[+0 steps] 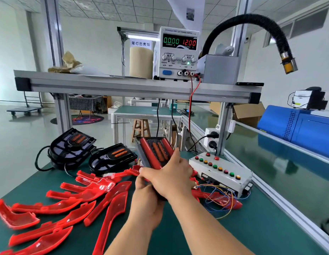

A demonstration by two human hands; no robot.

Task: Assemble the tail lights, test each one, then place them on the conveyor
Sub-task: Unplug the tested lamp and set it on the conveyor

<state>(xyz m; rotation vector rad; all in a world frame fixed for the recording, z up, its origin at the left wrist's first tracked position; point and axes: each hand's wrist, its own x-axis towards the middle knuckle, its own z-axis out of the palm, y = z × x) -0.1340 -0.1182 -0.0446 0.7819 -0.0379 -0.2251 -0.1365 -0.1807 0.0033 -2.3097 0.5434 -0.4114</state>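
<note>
We observe both hands raised above the green worktop (pixel 252 227), closed together on one tail light (pixel 154 152). The right hand (pixel 171 176) wraps over the unit's near end with fingers curled around it; the left hand (pixel 145 196) grips from beneath, partly covered by the right. The tail light is tilted, its far end pointing up and away from the hands, showing red side strips and two orange bars on a dark body. Left of the hands and beyond them, two black tail light housings (pixel 112 157) rest on the worktop, each with orange bars. Below and left of the hands lies a spread of loose red lenses (pixel 75 196), several overlapping. Just right of the hands sits a white test box (pixel 222 173) with a row of red, green and yellow buttons, coloured wires (pixel 220 196) trailing from its near side. Above the hands, on the shelf (pixel 123 83), a power supply (pixel 178 52) reads 0.000 and 12.00. The conveyor (pixel 279 172) runs to the right of the hands.
</note>
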